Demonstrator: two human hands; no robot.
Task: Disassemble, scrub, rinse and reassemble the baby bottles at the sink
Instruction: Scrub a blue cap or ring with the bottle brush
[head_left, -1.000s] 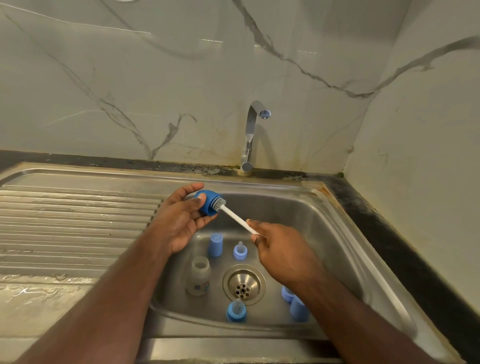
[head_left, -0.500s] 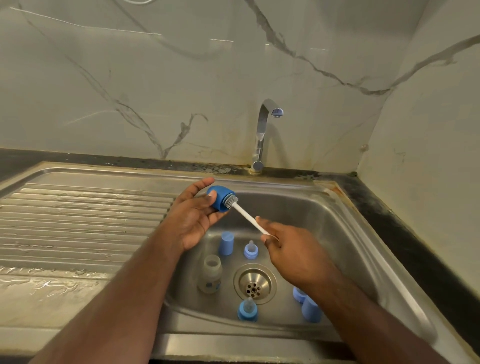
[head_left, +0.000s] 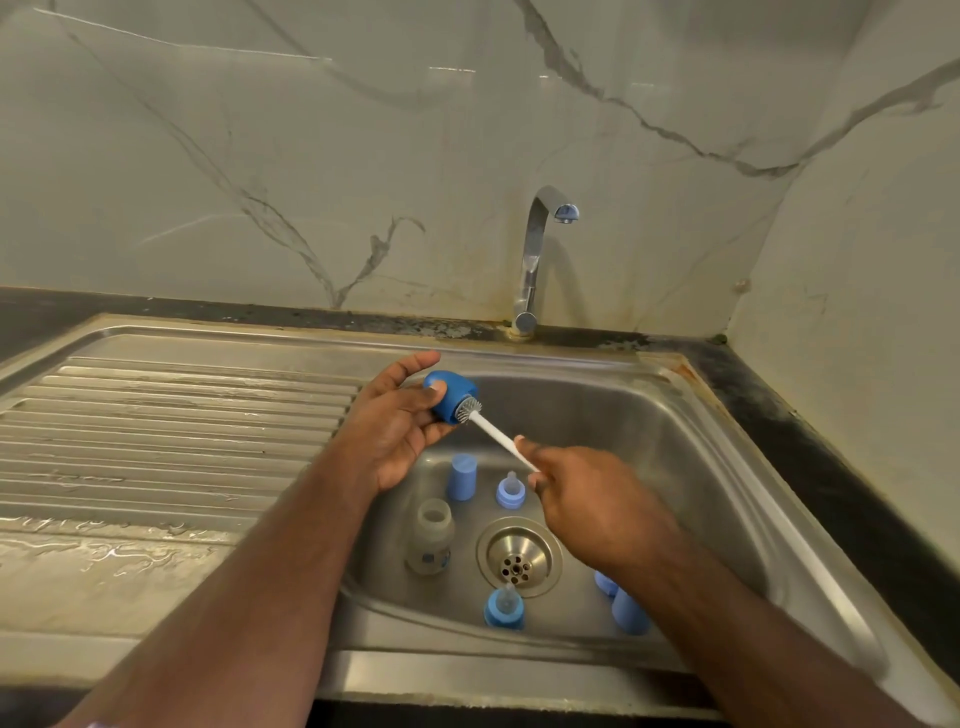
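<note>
My left hand (head_left: 395, 431) holds a blue bottle cap (head_left: 450, 397) over the sink's back left corner, its open side facing right. A thin white brush (head_left: 497, 435) is pinched by my right hand (head_left: 587, 499), and its bristle head sits inside the cap's mouth. In the basin below stand a clear bottle body (head_left: 430, 535), a blue cap (head_left: 462, 476), a blue ring with teat (head_left: 510, 490) and another ring with teat (head_left: 504, 607) at the front. More blue parts (head_left: 626, 610) lie partly hidden under my right forearm.
The steel sink (head_left: 737, 483) has a drain strainer (head_left: 518, 556) in the middle. A chrome tap (head_left: 535, 260) rises at the back, no water running. A wet ribbed drainboard (head_left: 171, 431) stretches left. Marble walls close the back and right side.
Both hands stay in the same pose with the brush in the cap. The view has shifted slightly, so hands and sink sit a little further right.
</note>
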